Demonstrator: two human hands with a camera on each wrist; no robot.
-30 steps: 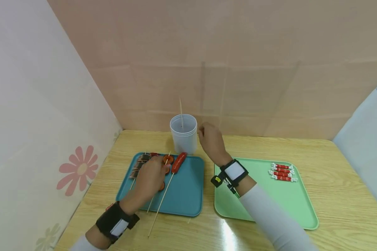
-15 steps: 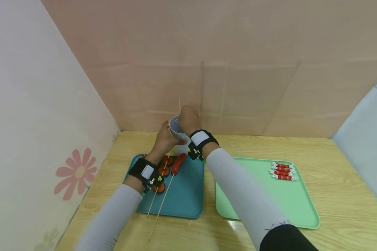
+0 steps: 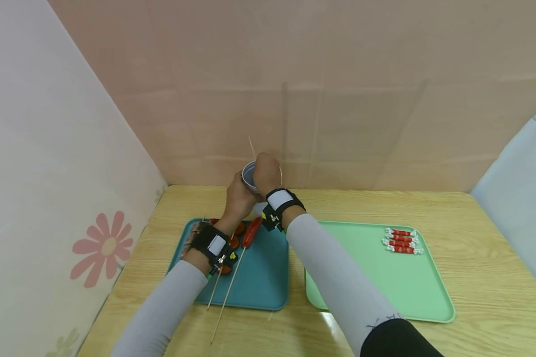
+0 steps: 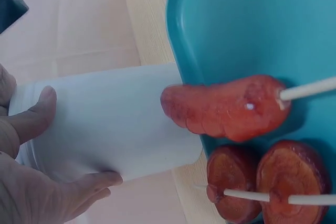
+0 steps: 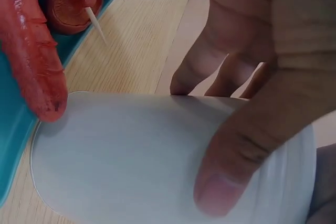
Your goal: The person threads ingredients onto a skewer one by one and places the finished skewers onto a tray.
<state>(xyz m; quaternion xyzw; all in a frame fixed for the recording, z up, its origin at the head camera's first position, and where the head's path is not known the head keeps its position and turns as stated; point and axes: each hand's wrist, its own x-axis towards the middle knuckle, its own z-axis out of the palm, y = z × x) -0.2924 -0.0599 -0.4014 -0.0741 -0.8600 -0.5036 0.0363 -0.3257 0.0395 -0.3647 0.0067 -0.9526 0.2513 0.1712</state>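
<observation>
A white plastic cup stands at the back edge of the blue tray. My left hand grips its upper left side, the thumb lying across the front and the fingers round the side. My right hand is at the mouth of the cup, its fingers hidden from view. A thin wooden skewer sticks up out of the cup, leaning left, just beside the right hand. Whether the right fingers hold anything cannot be seen.
The blue tray bears a sausage on a stick, a skewer of round red-brown slices and a partly hidden darker skewer. At right, a green tray holds several red-wrapped pieces. A wall stands close behind the cup.
My left hand has moved from the blue tray up to the cup and taken hold of it. My right hand has moved left from beside the cup to its mouth. The skewer leans further left.
</observation>
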